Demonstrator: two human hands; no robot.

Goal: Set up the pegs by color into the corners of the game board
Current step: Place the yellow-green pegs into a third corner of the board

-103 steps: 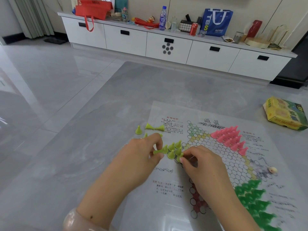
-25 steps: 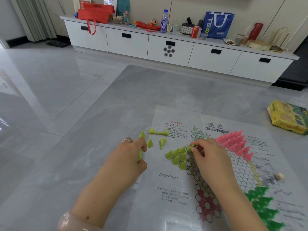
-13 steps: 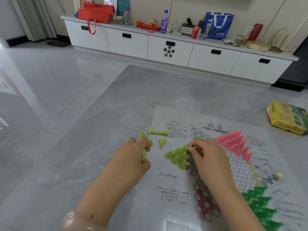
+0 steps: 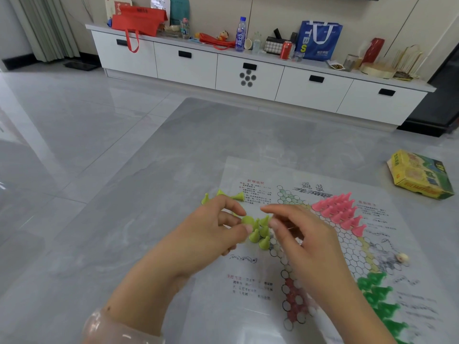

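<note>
On my feed the game board [image 4: 250,276] lies flat on the grey floor, and its star corners are the compartments I care about. The upper right corner is packed with upright pink pegs [image 4: 341,211]. The lower right corner holds dark green pegs [image 4: 378,297], blurred toward the frame's bottom edge. The near corner, printed with red circles [image 4: 293,300], has no pegs standing in it that I can see. The left corner holds a small cluster of yellow-green pegs [image 4: 259,233], upright and touching one another, directly between the two hands. My left hand [image 4: 211,234] pinches one yellow-green peg [image 4: 247,220] between thumb and fingertips, its round base facing the camera, just above the cluster's left side. My right hand [image 4: 300,234] hovers just beside the cluster on the right, fingers loosely curved and thumb near the pegs; I cannot tell whether it holds anything. A few loose yellow-green pegs [image 4: 228,196] lie at the board's upper left edge, partly on the floor, just beyond the left hand's knuckles. A small pale bead-like piece [image 4: 402,257] rests near the board's right edge. A yellow game box [image 4: 419,175] sits on the floor well apart, beyond the far right corner. Open floor stretches left of the board and ahead to the white cabinet [image 4: 248,70].
</note>
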